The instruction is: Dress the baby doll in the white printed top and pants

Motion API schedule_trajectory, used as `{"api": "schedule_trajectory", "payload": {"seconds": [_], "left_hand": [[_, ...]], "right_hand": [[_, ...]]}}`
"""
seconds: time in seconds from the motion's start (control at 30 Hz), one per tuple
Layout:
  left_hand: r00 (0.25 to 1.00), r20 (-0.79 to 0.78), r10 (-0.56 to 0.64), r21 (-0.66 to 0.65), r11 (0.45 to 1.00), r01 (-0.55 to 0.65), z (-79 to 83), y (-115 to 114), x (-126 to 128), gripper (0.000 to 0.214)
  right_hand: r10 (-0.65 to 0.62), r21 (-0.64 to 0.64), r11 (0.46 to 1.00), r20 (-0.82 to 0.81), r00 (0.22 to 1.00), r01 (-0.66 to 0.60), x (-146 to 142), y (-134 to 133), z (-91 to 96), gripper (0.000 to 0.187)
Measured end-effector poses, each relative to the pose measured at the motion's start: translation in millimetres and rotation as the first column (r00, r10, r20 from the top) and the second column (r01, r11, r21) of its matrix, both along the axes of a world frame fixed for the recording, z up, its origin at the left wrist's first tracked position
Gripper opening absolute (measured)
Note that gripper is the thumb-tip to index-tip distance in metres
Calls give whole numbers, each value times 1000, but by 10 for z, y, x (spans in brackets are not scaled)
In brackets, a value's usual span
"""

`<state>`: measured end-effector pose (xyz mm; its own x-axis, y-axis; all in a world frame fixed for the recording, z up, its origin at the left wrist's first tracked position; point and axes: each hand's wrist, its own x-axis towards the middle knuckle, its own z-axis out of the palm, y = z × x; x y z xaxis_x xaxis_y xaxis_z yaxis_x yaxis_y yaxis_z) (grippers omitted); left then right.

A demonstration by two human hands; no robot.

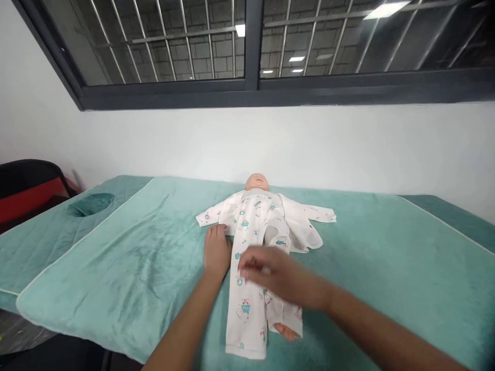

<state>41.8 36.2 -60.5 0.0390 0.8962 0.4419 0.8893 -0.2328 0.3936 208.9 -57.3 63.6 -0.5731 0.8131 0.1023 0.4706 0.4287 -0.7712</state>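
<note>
A baby doll (257,182) lies on its back, head toward the wall, with its arms inside the spread sleeves of a white printed baby shirt (305,226). White printed baby pants (244,309) lie over its front; one of its feet (286,331) shows at the right leg's cuff. My left hand (217,252) rests beside the left pant leg, its fingers laid flat near the shirt's hem. Above the pants hovers my right hand (280,273), slightly blurred, with fingers loosely bent and thumb apart. I see nothing held in either hand.
A green plush cover (127,257) is spread over a padded bed with a face hole (91,204) at the left. Behind it rise a white wall and a barred window (251,90). A black and red chair (31,190) stands at the far left.
</note>
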Motion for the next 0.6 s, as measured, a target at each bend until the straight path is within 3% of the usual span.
{"api": "schedule_trajectory", "payload": {"seconds": [0.1,0.17,0.3,0.43,0.6], "left_hand": [[1000,-17,2,-37,999,-2,-4,13,15,32],[999,-36,11,-47,999,-13,-7,22,25,31],[999,-47,18,-57,998,-20,-22,44,33,30],[999,-50,20,-77,997,-24,-31,61,31,28],[994,-105,9,-78,997,-17,-44,63,14,22]], "right_hand": [[-190,225,962,144,971,155,149,737,65,20],[-382,409,883,337,860,231,230,1247,33,25],[-390,403,894,480,786,197,346,2011,0,29],[-243,330,943,611,754,38,328,2307,8,24],[-186,313,948,695,694,-60,133,2307,-39,21]]}}
